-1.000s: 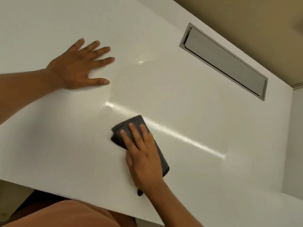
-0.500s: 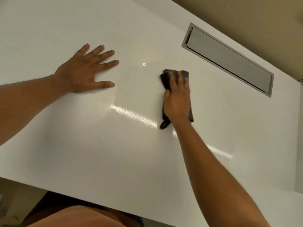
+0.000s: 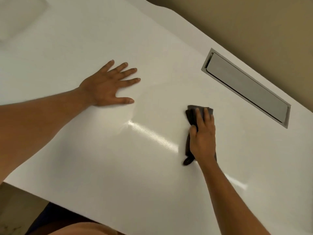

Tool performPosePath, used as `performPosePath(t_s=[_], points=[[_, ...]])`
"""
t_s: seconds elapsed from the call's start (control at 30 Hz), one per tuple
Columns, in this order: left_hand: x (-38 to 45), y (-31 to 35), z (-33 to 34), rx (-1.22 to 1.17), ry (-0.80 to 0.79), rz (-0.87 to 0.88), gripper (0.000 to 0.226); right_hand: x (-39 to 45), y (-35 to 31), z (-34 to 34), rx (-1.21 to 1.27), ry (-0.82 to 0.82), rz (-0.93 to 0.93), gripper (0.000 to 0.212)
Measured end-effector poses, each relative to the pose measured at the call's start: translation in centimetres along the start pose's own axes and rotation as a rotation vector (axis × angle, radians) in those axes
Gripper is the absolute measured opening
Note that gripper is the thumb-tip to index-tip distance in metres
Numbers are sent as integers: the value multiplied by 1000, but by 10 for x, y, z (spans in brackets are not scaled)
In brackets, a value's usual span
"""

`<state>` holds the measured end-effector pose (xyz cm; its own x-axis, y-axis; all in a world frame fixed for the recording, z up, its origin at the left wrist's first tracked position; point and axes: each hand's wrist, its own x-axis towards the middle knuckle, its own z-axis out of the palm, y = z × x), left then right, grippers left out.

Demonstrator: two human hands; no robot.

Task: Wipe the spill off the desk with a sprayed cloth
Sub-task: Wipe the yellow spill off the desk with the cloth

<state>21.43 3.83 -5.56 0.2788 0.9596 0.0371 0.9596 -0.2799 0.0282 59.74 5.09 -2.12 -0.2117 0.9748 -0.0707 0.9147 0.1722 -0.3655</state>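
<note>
Wiping step: my right hand (image 3: pixel 202 138) presses the folded dark grey cloth (image 3: pixel 191 116) with straight fingers (image 3: pixel 206 116) onto the glossy white tabletop (image 3: pixel 118 167). My left hand (image 3: pixel 105 87) lies spread, holding nothing. No spill is discernible. The next stroke calls for even pressure.

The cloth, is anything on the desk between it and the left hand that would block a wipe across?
Nothing visible. The right hand presses the cloth flat, and only bare desk with a light streak lies between it and the left hand. The grey hatch sits on the cloth's other side, toward the wall.
</note>
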Motion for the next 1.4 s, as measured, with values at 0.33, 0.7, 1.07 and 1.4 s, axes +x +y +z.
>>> performPosePath(t_s=[0.33, 0.7, 1.07, 1.4], points=[[0, -2, -1, -37, -16, -4, 91, -47, -90, 52, -29, -60, -290, 75], [0, -4, -1, -82, -16, -12, 92, -14, 7, -7, 19, 57, 211, 64], [-1, -9, 4, -129, -1, 2, 91, -74, -120, 70, -4, 15, -25, 73], [1, -13, 10, -167, 6, 9, 91, -65, 1, 2, -22, 156, 453, 66]])
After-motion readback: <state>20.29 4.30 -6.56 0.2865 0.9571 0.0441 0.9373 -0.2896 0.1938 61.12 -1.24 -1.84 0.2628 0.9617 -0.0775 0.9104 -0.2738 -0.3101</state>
